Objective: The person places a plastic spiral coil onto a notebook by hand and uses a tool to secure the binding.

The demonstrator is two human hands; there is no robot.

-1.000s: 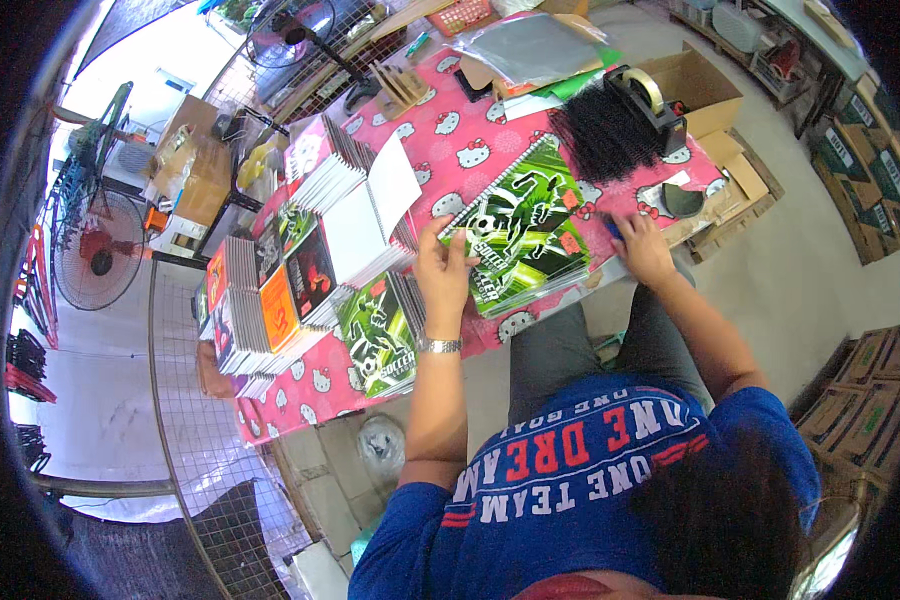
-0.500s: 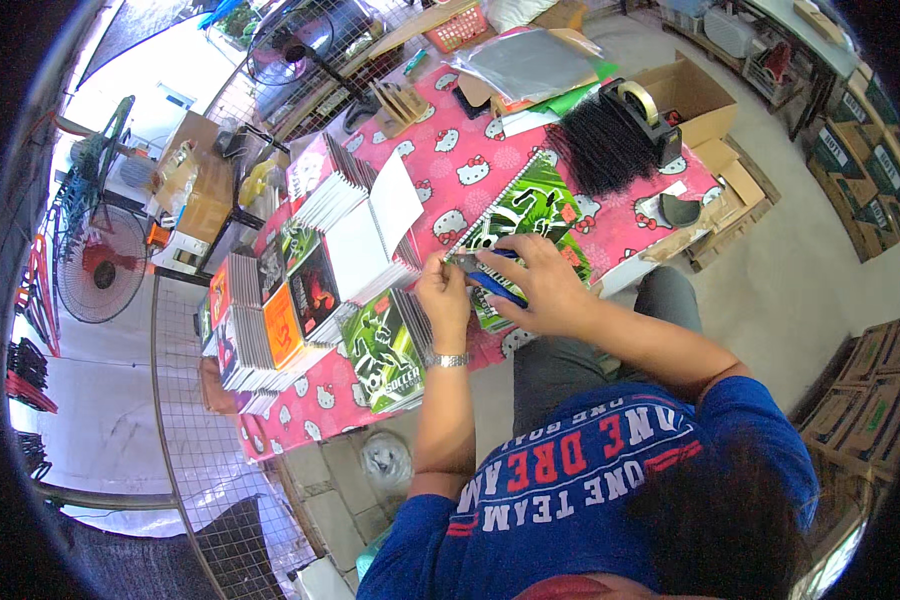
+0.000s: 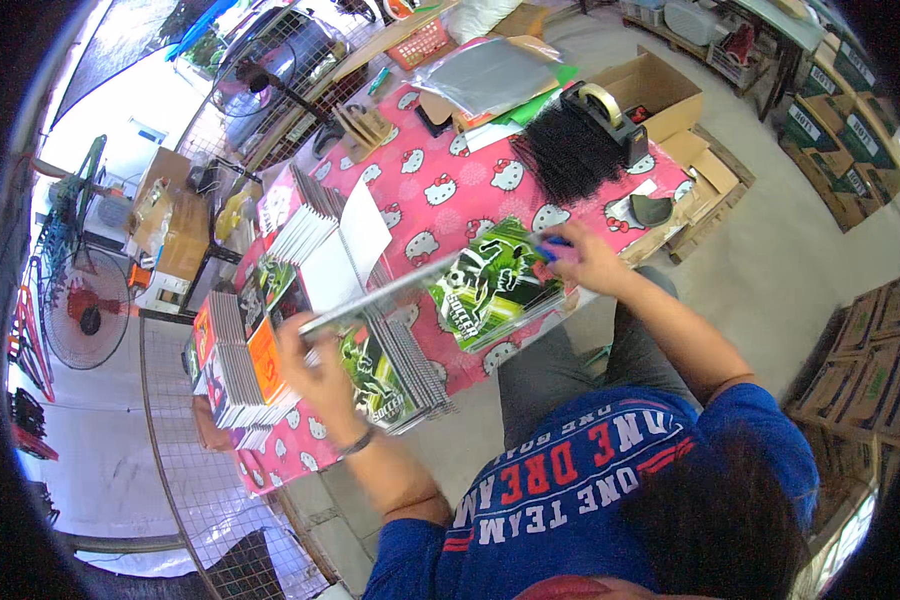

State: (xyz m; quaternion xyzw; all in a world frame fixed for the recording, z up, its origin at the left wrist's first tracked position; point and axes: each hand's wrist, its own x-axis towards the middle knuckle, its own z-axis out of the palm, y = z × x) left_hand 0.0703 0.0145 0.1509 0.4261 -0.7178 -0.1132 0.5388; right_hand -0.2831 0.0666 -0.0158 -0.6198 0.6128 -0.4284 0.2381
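Note:
My left hand point(image 3: 320, 375), smeared by motion, grips one end of a spiral notebook point(image 3: 390, 288), which shows almost edge-on as a thin pale strip above the table. Under it lies a stack of green soccer-cover notebooks point(image 3: 370, 375) with bound edges. My right hand point(image 3: 592, 262) is closed round a blue-handled tool point(image 3: 555, 245), probably pliers; its jaws are too blurred to make out. Beside that hand, more green soccer-cover notebooks point(image 3: 495, 285) lie near the table's front edge.
A pink cartoon-print cloth point(image 3: 435, 190) covers the table. At the left stand stacks of spiral notebooks point(image 3: 232, 345) and white-paged ones point(image 3: 330, 270). Black wire coils point(image 3: 570, 150) lie by a tape dispenser point(image 3: 620, 112) at the back right, near a cardboard box point(image 3: 660, 90).
My hands have parted. The left has swung left with the notebook toward the stack, while the right has moved slightly right with the blue-handled tool. The head view has shifted a little.

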